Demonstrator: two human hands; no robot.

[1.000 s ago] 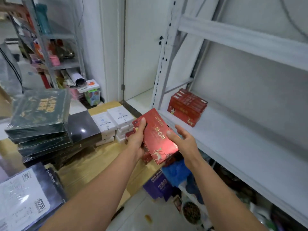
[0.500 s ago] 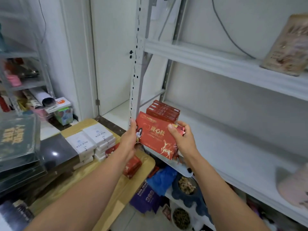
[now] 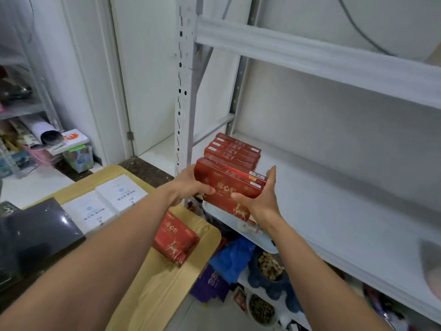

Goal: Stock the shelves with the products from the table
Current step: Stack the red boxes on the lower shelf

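- A red box (image 3: 230, 187) is gripped between both hands: the left hand (image 3: 191, 187) is closed on its left end, thumb laid across the front face, and the right hand (image 3: 260, 199) is clamped on its right end, fingers (image 3: 272, 174) raised along that end.
- What looks like more than one box may be held together, since two labelled edges are seen at the right end; this cannot be told for certain.
- The box is held at the front edge of the shelf (image 3: 334, 211), just in front of the row of red boxes (image 3: 235, 150) already stood at the shelf's left end beside the upright (image 3: 183, 96).
- Whether the held box rests on the shelf or is carried just above it cannot be told.
- The placing step is judged to be in hand, with the box being added to the row.
- The next move calls for the box to be pushed back flush against the row, kept level and parallel to it, then let go.
- One more red box (image 3: 175, 240) lies on the table (image 3: 152, 283), with white boxes (image 3: 107, 204) and a black box (image 3: 38, 232) beyond, so much stocking is judged to be left.
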